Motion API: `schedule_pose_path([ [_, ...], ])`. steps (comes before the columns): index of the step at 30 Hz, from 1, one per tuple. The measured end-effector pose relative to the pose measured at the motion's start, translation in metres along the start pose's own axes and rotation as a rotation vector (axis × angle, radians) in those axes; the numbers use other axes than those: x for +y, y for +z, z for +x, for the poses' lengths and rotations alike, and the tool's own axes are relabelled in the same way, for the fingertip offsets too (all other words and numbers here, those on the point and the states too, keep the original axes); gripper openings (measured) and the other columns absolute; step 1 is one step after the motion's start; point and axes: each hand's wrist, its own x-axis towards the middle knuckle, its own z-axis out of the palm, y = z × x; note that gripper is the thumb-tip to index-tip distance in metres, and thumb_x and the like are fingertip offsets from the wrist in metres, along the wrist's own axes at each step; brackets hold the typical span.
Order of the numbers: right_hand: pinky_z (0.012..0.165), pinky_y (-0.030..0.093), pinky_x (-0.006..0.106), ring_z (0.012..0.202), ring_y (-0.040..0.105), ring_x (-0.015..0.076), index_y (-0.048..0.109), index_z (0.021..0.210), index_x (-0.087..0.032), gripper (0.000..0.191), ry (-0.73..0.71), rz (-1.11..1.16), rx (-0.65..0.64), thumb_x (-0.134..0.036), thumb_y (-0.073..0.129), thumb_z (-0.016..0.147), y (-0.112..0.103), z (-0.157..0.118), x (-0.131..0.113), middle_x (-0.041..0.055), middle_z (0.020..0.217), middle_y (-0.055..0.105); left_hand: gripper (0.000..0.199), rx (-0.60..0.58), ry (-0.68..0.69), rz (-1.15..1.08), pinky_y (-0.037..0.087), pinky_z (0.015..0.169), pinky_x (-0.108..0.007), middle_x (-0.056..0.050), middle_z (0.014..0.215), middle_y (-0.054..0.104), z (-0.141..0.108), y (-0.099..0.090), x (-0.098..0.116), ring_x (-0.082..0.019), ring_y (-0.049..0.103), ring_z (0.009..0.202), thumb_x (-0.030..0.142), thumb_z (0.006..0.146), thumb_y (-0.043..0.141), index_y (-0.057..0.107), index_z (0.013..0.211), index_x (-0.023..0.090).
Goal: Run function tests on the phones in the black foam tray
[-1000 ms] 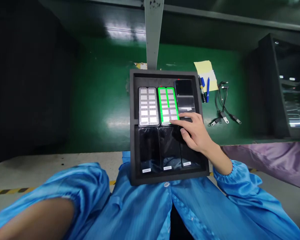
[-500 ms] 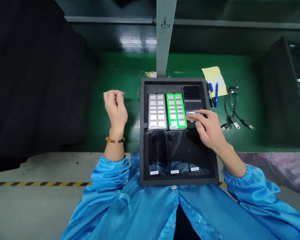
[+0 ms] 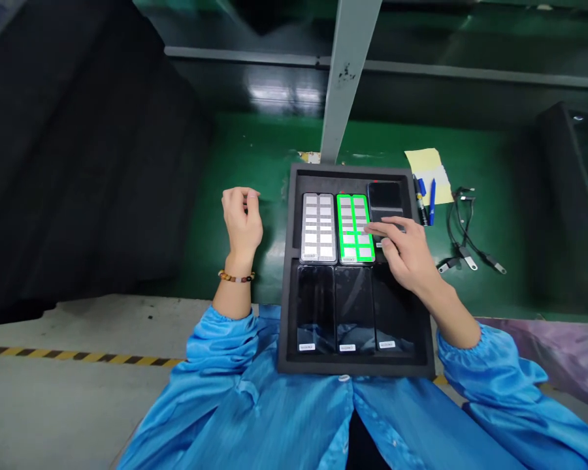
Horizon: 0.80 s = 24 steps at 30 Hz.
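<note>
Lying nearest the blue garment [image 3: 298, 418], three dark phones [image 3: 355, 303] are held side by side in the near half of a black tray [image 3: 287, 313]. Just beyond, the green-banded phone [image 3: 353, 225] is set in the middle of the far row, its long axis pointed roughly from 6 to 12 o'clock. From the right hand [image 3: 406, 254], which is the nearer, it is found between 9 and 10 o'clock. That hand's index finger is stretched to the phone's 3 o'clock edge, the thumb is spread apart, and nothing is gripped; whether the screen is touched cannot be told. The left hand [image 3: 244, 219] is placed farther off, and from it the same phone is found at 3 o'clock, past the tray wall and a gray-gridded phone [image 3: 318, 225]. Its fingers are loosely curled over the table [image 3: 240, 156]; whether anything is enclosed cannot be seen. Farther out, at about 1 o'clock from the right hand, a blue pen [image 3: 432, 203] is laid partly over yellow paper [image 3: 424, 160].
</note>
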Motion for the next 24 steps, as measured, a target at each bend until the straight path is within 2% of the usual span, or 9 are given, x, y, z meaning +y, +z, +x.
schedule_pose_path([
  [5,0.117,0.039,0.060,0.146,0.054,0.0349,0.066,0.150,-0.027,0.047,-0.083,0.047,-0.103,-0.030,0.040,0.110,0.015,0.022,-0.012,0.0108,0.143,0.073,0.044,-0.032,0.003,0.005,0.052,0.091,-0.040,-0.011,0.109,0.067,-0.001,0.000,0.003,-0.027,0.061,0.110,0.055,0.115,0.043,0.067,0.098,0.023],
  [10,0.115,0.040,0.061,0.137,0.059,0.0337,0.066,0.147,-0.028,0.046,-0.028,-0.034,-0.002,-0.028,0.039,0.111,0.001,0.010,0.004,0.0079,0.138,0.077,0.041,-0.029,-0.003,0.018,0.051,0.093,-0.040,-0.011,0.109,0.067,-0.002,-0.003,0.003,-0.028,0.061,0.110,0.051,0.115,0.043,0.068,0.098,0.023],
  [12,0.115,0.040,0.062,0.138,0.058,0.0344,0.066,0.147,-0.028,0.046,-0.012,-0.038,-0.001,-0.029,0.038,0.111,0.000,0.011,0.007,0.0083,0.138,0.077,0.040,-0.035,0.001,0.032,0.051,0.094,-0.041,-0.011,0.110,0.067,-0.002,-0.003,0.003,-0.028,0.061,0.110,0.050,0.114,0.043,0.068,0.098,0.023],
  [18,0.120,0.036,0.064,0.150,0.051,0.0356,0.062,0.153,-0.028,0.048,-0.064,0.033,-0.137,-0.031,0.038,0.111,0.015,0.039,-0.012,0.0111,0.141,0.074,0.039,-0.060,-0.011,0.068,0.051,0.096,-0.042,-0.011,0.109,0.066,-0.002,-0.003,0.005,-0.028,0.061,0.106,0.050,0.114,0.044,0.068,0.098,0.023],
  [24,0.117,0.037,0.062,0.136,0.060,0.0333,0.067,0.144,-0.027,0.045,0.028,-0.071,-0.011,-0.027,0.037,0.110,-0.002,0.028,0.001,0.0073,0.140,0.076,0.037,-0.056,-0.009,0.053,0.050,0.098,-0.044,-0.011,0.109,0.066,-0.003,-0.004,0.005,-0.028,0.061,0.107,0.047,0.114,0.045,0.068,0.099,0.023],
])
